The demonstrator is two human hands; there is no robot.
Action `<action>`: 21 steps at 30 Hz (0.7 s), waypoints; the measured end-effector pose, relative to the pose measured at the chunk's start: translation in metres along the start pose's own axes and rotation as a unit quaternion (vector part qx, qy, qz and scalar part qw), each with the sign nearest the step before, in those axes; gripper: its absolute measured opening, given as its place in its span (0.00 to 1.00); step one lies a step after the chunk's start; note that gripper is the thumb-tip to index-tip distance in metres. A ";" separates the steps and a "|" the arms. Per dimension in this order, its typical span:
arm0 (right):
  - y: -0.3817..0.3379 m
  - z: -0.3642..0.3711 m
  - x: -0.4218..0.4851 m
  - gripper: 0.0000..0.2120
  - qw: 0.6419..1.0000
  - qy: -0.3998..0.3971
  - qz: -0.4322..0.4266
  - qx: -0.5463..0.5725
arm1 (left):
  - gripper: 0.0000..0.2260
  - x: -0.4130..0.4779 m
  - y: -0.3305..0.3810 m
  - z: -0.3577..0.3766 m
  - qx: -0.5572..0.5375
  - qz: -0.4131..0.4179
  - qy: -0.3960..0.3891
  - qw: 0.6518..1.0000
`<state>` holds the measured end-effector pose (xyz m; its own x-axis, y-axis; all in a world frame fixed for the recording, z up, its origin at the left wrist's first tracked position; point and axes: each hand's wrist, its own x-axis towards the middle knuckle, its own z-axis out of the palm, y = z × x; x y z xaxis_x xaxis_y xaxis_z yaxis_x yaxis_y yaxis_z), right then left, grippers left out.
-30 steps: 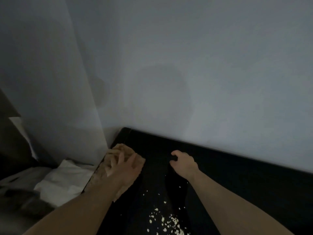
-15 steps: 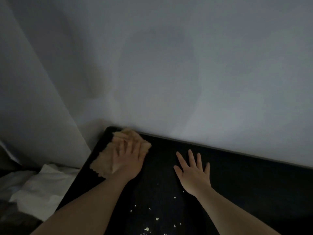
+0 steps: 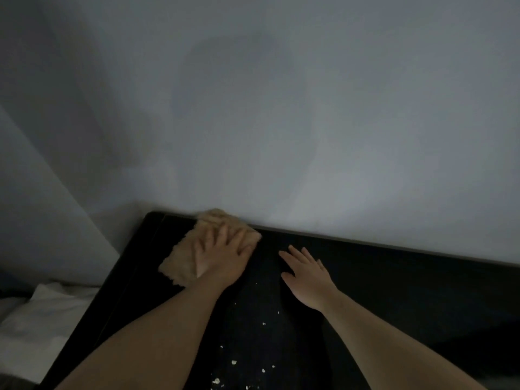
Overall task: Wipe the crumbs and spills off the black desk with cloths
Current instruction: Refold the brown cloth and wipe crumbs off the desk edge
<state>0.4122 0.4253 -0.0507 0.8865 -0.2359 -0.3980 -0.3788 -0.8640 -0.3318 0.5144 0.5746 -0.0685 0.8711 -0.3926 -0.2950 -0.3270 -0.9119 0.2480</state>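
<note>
head view: left hand (image 3: 222,258) fingers spread, pressing tan cloth (image 3: 183,260); right hand (image 3: 305,277) fingers spread flat on desk (image 3: 408,291).

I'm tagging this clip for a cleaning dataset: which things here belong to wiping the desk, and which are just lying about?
Part of the job:
- tan cloth, pressed flat under the left hand
- right hand, flat on the black desk
- pale crumbs toward the near edge

Just lying about:
- white fabric left of the desk
- grey wall behind
</note>
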 end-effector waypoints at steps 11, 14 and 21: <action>0.014 0.009 -0.044 0.25 0.997 0.062 0.028 0.035 | 0.29 -0.025 -0.013 0.014 0.085 0.157 0.004 0.984; 0.018 0.010 -0.058 0.25 0.997 0.053 0.032 0.049 | 0.23 -0.023 -0.005 0.011 0.060 0.077 -0.023 0.995; 0.013 0.014 -0.071 0.28 0.985 0.054 0.079 0.140 | 0.24 -0.103 0.026 0.037 0.133 0.351 -0.076 0.924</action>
<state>0.3405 0.4374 -0.0385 0.8278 -0.4162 -0.3761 -0.5596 -0.6591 -0.5024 0.4028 0.5868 -0.0664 0.3541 -0.8925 -0.2794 -0.8883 -0.4144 0.1981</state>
